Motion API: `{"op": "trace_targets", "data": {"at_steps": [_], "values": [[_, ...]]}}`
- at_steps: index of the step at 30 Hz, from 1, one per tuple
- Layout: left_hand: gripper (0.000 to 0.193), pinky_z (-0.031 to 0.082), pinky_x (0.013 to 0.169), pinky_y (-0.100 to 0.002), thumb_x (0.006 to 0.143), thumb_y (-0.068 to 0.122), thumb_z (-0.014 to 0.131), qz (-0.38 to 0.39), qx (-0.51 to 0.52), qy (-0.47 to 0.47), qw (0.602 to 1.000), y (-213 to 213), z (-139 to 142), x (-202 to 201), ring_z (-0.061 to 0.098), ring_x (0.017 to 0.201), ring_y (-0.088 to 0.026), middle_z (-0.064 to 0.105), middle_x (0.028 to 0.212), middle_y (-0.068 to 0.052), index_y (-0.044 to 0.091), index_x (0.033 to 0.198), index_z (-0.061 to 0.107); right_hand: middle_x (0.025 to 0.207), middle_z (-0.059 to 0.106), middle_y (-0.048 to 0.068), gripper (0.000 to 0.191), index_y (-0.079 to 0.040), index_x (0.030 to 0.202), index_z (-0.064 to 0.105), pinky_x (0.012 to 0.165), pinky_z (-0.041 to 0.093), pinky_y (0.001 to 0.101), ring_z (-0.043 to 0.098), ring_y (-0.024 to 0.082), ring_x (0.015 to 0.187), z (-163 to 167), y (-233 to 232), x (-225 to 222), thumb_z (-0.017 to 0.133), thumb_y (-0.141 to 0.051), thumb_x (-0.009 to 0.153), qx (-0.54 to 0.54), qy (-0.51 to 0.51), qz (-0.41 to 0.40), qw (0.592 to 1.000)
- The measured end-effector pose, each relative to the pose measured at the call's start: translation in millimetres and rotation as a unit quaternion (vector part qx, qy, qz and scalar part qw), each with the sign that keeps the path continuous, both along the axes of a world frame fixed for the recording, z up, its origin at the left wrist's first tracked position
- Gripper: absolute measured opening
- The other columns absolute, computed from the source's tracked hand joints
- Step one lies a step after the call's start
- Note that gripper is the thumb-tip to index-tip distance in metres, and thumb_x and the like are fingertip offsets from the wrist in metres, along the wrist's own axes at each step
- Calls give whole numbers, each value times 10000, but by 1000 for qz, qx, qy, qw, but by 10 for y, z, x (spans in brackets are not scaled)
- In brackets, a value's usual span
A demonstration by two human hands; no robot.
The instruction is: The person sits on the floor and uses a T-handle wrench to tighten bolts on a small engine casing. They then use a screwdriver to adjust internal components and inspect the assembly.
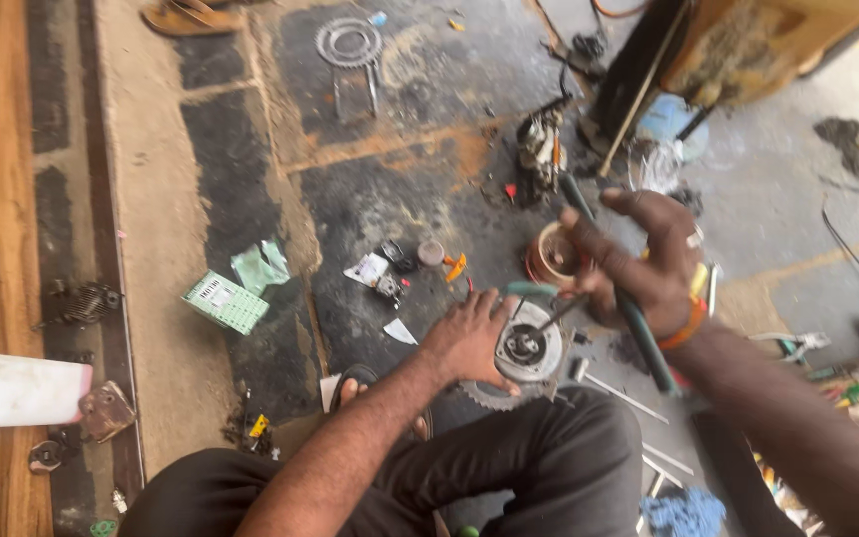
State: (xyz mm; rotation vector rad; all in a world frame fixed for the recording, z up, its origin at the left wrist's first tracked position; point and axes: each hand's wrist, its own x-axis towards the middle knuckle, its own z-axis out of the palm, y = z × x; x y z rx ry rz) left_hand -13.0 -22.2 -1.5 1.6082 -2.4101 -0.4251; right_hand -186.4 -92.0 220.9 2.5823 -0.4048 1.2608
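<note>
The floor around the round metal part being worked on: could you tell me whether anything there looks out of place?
Yes. Small parts, torn paper scraps and a green box lie scattered across the stained floor, and a toothed ring sits well away from both hands.
</note>
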Motion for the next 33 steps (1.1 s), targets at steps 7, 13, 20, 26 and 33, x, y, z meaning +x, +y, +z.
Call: {"op": "trace_targets", "data": {"at_steps": [7, 13, 20, 26, 33], "values": [[1383, 398, 1169, -573, 504, 850, 831, -3, 51, 3, 999, -32, -25, -37, 369, 1435, -438, 358, 1498, -265, -26, 1469, 370, 966, 735, 160, 630, -63, 747, 657, 1024, 529, 446, 708, 300, 1025, 498, -233, -169, 569, -670, 890, -98, 360, 159, 914], [1454, 365, 1160, -590, 497, 892, 814, 0, 64, -23, 998, -43, -82, -53, 309, 1438, -470, 318, 1491, -292, -26, 1508, 315, 642, 574, 80, 761, -80, 633, 562, 887, 535, 486, 626, 290, 700, 350, -283, -9, 669, -805, 840, -2, 384, 256, 887], [1451, 353, 1159, -606, 523, 934, 782, -26, 43, -25, 998, -97, -147, -12, 293, 1451, -492, 295, 1511, -330, -38, 1493, 315, 1014, 716, 209, 904, 27, 920, 676, 1071, 495, 478, 701, 349, 1047, 486, -402, -16, 583, -855, 745, -76, 332, 269, 901], [1413, 366, 1177, -588, 522, 944, 761, -40, 20, -20, 999, -120, -142, -4, 358, 1429, -463, 362, 1454, -301, -39, 1449, 345, 1032, 710, 214, 911, 28, 967, 699, 1072, 473, 487, 679, 372, 1064, 609, -452, -26, 607, -851, 747, 16, 374, 254, 892], [1417, 373, 1160, -575, 478, 921, 793, -31, 35, -16, 999, -103, -123, 13, 368, 1408, -440, 376, 1437, -267, 6, 1465, 348, 832, 649, 145, 752, -21, 774, 632, 885, 521, 480, 655, 335, 833, 420, -454, 77, 668, -771, 807, 22, 390, 278, 877]]}}
